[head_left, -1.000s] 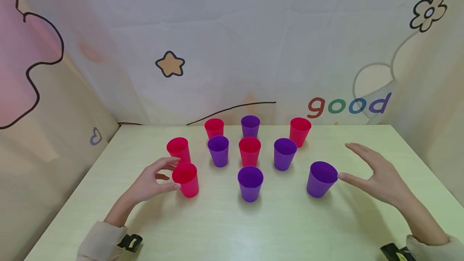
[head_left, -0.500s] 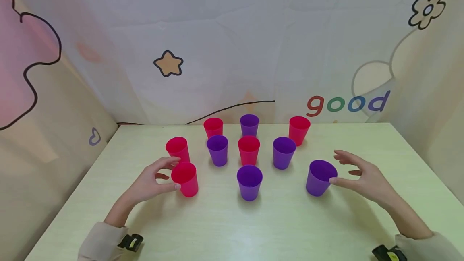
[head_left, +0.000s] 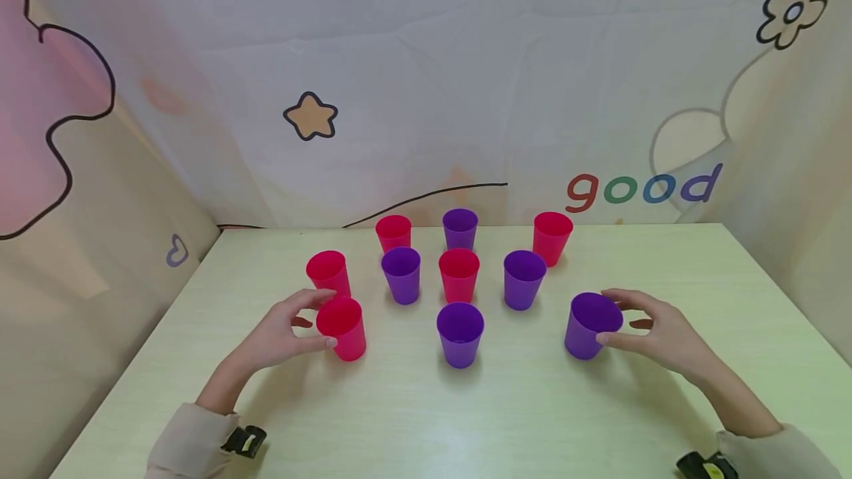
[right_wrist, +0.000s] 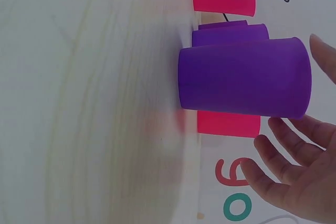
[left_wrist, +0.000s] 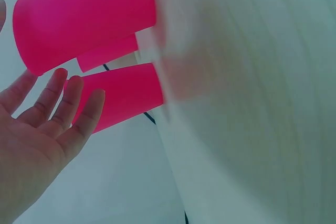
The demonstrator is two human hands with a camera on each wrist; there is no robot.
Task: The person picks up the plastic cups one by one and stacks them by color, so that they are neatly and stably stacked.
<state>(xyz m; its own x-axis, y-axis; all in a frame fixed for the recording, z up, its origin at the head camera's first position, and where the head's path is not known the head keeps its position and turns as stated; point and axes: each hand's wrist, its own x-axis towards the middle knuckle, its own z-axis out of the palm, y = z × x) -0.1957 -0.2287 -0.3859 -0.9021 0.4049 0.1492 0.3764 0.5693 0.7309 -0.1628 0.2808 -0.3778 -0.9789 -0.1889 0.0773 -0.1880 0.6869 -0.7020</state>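
Observation:
Two upright cups stand at the near corners of a group, one beside each hand. Around the left side of the near red cup is my left hand, thumb in front of it and fingertips behind its rim. The left wrist view shows those fingers loosely extended beside the cup's rim. At the near-right purple cup, my right hand spans the right side with thumb in front and index finger behind. The right wrist view has its thumb slightly apart from the rim. Both cups rest on the table.
Another purple cup stands between the two near cups. Behind are a red cup, a purple cup, a central red cup and several more. A printed cloth hangs along the table's back edge.
My right hand has moved left and its thumb and index finger have come round the near-right purple cup. The left hand stays almost still beside the red cup.

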